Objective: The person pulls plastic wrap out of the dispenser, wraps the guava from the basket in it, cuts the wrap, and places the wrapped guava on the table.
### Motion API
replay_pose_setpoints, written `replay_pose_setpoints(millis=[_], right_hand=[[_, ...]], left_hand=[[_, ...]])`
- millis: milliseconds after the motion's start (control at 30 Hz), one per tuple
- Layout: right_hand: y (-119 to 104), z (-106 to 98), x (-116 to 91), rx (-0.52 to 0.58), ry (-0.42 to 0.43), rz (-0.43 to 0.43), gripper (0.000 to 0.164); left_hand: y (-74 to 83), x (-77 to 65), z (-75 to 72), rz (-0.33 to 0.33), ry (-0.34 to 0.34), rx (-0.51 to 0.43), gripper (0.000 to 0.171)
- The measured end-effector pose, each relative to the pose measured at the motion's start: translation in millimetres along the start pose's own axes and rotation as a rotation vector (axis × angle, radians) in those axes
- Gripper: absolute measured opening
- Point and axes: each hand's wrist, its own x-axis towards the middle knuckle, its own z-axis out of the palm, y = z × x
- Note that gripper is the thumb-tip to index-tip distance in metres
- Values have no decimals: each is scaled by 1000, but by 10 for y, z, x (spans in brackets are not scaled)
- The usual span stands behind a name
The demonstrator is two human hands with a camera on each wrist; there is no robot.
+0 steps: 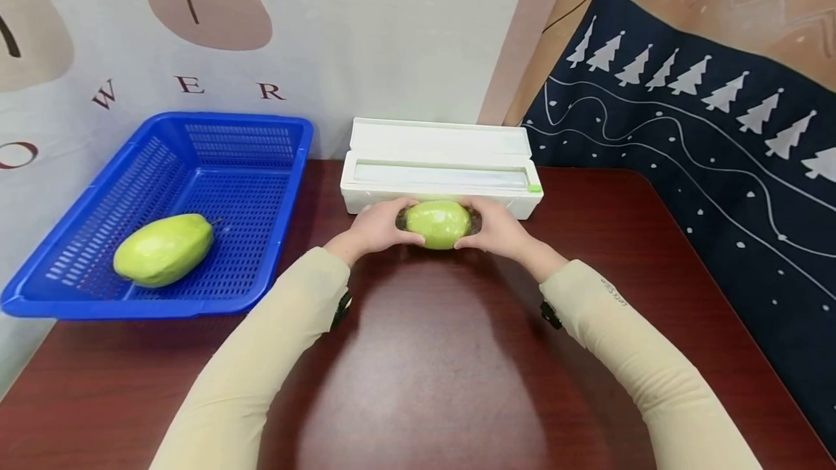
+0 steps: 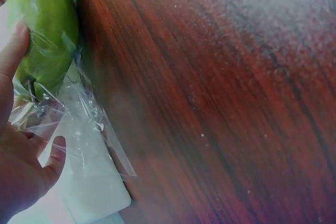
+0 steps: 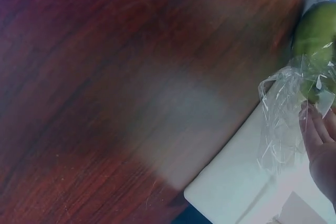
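A glossy green papaya (image 1: 437, 224), wrapped in clear film, is held just in front of a white cling film dispenser (image 1: 440, 176). My left hand (image 1: 382, 225) grips its left end, thumb toward me. On the other end my right hand (image 1: 499, 229) has thumb and fingers curved round the fruit. Loose crinkled film (image 2: 84, 111) trails off the papaya in the left wrist view, and more bunched film (image 3: 283, 114) hangs by the fingers in the right wrist view. The dispenser's lid stands open. Part of the papaya is cut off at the right wrist view's edge.
A blue plastic basket (image 1: 277, 238) stands on the left of the dark red wooden table (image 1: 418, 383), with a second green papaya (image 1: 165, 250) in it. A green slider (image 1: 534, 188) sits at the dispenser's right end. Behind are a pale printed cloth and a navy tree-patterned one.
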Motion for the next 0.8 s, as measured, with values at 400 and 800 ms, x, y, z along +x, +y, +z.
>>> replay_pose_setpoints(millis=[400,800], right_hand=[[-3,-66,29,-19,-73,42,65],[-27,-124,15,-223,-63,42,68]], left_hand=[[-12,5,-30,-28,-70,-26,69],[-23,10,3,-56,-85,-67,62]])
